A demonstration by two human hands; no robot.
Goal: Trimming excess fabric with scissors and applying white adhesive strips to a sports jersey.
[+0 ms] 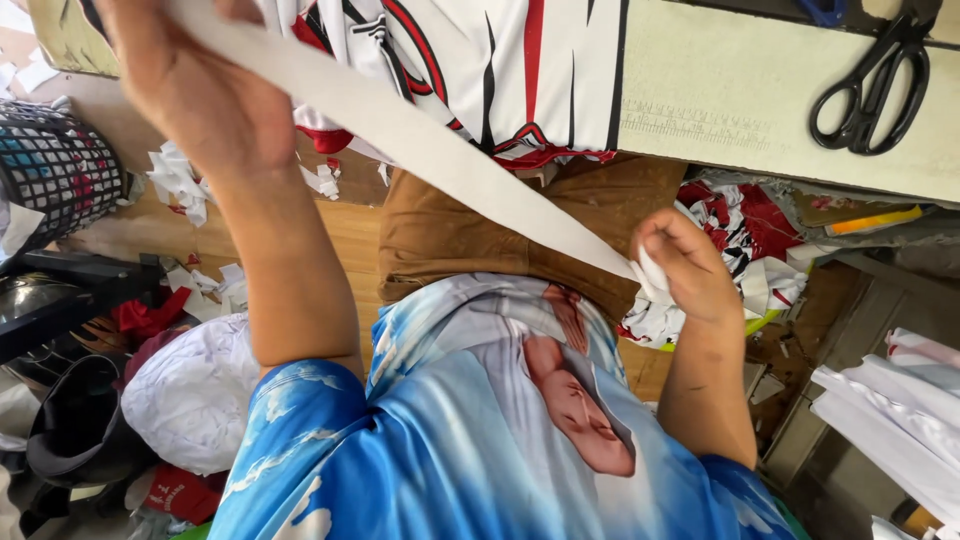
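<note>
Nearest the camera is the person's own blue printed shirt (480,450), filling the lower middle of the view, with brown trousers (470,235) just beyond it. The right hand (685,265) sits low at the right, close to the body, its fingers curled tight around the end of a white fabric strip (420,135), a little bunch of the cloth showing at the fingertips. From there the strip runs taut and diagonal, up and to the left, across the trousers and over the hanging cloth, to the left hand (185,85). That hand is raised near the top left, seen from its back, closed over the strip's upper part where the band passes under the palm; the fingers themselves are mostly hidden.

On the floor to the left lie white fabric scraps (180,180), a crumpled white bundle (190,390) and a dark mesh basket (55,165). To the right, a heap of red and white offcuts (745,250) sits under the surface, and folded white cloth (890,420) is stacked at the lower right.

Farther off, a white, red and black printed garment (520,70) hangs over the edge of the pale work surface (720,90), behind the strip. Black scissors (870,85) lie closed on that surface at the top right, well apart from both hands.
</note>
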